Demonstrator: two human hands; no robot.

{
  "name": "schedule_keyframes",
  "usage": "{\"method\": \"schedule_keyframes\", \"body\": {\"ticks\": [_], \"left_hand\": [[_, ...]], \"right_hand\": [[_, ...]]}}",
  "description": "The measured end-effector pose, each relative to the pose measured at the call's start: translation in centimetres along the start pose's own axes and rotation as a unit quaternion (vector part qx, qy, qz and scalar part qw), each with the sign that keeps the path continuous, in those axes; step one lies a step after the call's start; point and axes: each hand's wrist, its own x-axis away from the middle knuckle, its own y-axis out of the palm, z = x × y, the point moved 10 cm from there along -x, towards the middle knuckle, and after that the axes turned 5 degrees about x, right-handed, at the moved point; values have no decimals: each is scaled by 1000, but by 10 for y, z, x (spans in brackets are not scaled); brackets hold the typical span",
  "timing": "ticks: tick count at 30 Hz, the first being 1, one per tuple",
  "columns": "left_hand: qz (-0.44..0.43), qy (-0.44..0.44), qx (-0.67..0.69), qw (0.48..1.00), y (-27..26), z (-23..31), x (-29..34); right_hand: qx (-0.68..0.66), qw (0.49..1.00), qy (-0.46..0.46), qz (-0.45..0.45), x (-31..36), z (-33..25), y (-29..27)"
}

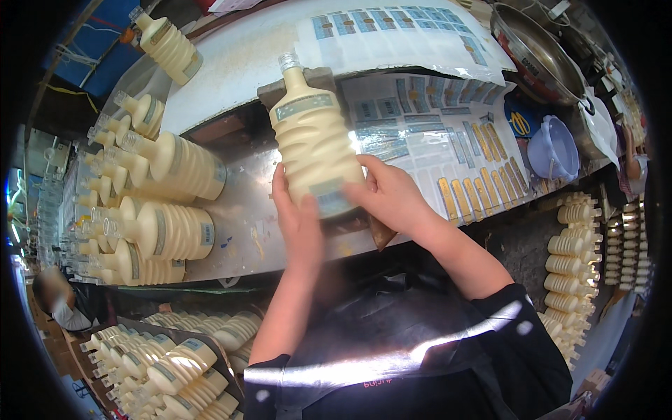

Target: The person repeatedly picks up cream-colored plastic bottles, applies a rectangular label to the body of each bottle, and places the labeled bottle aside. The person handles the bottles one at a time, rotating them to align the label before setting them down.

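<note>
Crowded workshop; a metal workbench carries a group of cream bottles on its left, with sheets of blue labels and gold strips to the right. The held bottle is at the near middle of the bench, clear neck pointing away from the person, its shoulder in front of a brown block; contact with that block cannot be determined. Left hand and right hand are curled around opposite sides of the base end, gripping it between them at the body's width. Assessment: the body appears stiff and probably glass, hence moderately heavy, smooth and breakable if dropped; material unconfirmed. The spiral ridges should resist slipping. Recommended hold: both sides of the lower body, fingers off the label faces, neck not used for lifting.
</note>
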Motion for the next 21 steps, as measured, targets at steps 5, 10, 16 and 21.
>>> {"method": "schedule_keyframes", "body": {"ticks": [5, 10, 16, 21], "left_hand": [[27, -15, -69, 997, -5, -6, -3], [25, -19, -71, 997, -5, -4, -2], [31, -24, 31, 999, -16, -17, -3], [42, -62, -47, 996, -12, -12, -10]], "right_hand": [[64, 992, -68, 89, 0, -5, -3], [64, 992, -67, 81, 1, -7, -3], [61, 998, -7, 14, -4, -4, -4], [80, 992, -43, 85, -9, -3, -6]]}}
